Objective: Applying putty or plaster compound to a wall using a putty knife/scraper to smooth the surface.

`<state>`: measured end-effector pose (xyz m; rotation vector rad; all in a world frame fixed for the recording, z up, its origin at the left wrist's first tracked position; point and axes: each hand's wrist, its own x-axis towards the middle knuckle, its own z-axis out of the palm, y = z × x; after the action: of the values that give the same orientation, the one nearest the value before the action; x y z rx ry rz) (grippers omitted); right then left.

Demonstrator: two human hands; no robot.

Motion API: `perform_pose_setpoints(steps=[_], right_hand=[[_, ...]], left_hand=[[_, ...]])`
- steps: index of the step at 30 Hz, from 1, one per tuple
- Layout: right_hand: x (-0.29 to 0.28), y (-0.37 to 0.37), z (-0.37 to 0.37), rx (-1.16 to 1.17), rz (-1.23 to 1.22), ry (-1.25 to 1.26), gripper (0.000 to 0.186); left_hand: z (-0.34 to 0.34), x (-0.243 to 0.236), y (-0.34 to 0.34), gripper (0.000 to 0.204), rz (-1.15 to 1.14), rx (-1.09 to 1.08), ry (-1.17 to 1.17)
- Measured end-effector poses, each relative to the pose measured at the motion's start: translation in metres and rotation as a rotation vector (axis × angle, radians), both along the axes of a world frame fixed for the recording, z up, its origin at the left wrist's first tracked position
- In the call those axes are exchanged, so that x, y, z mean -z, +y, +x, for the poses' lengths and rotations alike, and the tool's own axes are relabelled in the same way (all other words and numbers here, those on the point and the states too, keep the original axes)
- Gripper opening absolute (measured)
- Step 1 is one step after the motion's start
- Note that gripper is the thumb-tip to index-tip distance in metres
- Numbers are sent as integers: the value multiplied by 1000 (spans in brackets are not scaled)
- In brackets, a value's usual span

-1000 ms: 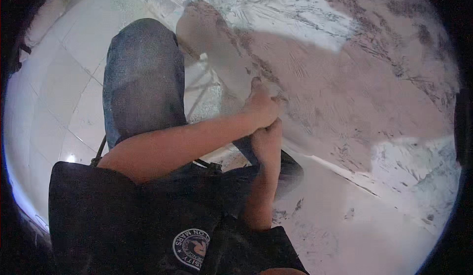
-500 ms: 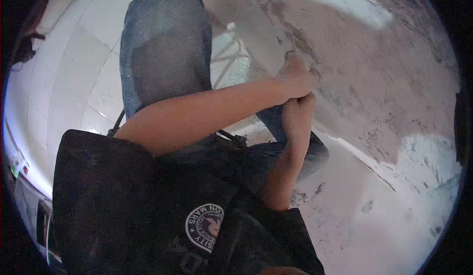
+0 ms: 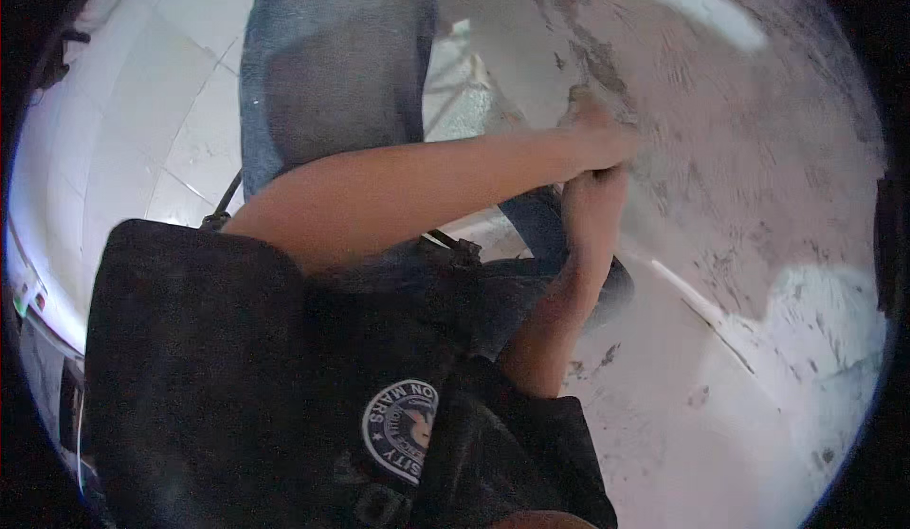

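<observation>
My left hand (image 3: 604,140) reaches across in front of me, its fingers blurred and closed, close to a streaked pinkish-grey surface (image 3: 739,159). Just below it, touching it, is my right hand (image 3: 597,192), curled into a fist-like grip. Whatever the two hands hold is hidden between and behind them. A dark streaky patch (image 3: 597,60) marks the surface just beyond my left hand.
My bent left leg in blue jeans (image 3: 341,64) rises beside my left forearm. Pale floor tiles (image 3: 161,102) lie to the left. A light ridge or edge (image 3: 697,301) runs along the streaked surface at right. A dark cord (image 3: 227,197) hangs by my left hip.
The whole view has shifted, so my hands, leg and the surface marks sit slightly higher and further right. Both hands stay together, closed.
</observation>
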<state>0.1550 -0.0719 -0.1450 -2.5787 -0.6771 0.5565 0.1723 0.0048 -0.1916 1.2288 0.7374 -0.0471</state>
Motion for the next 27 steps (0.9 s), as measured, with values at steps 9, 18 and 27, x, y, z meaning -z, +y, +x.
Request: perform_pose_setpoints(steps=[9,18,27], right_hand=[[9,-16,21,86,0,3,35],[1,-10,13,94,-27,25,31],[13,-4,8,62,84,10,33]], left_hand=[[-10,-2,-11,74,4,92,-131],[-5,-7,2,90,-64,232,-109],[11,23,-13,65,48,-55,-53]])
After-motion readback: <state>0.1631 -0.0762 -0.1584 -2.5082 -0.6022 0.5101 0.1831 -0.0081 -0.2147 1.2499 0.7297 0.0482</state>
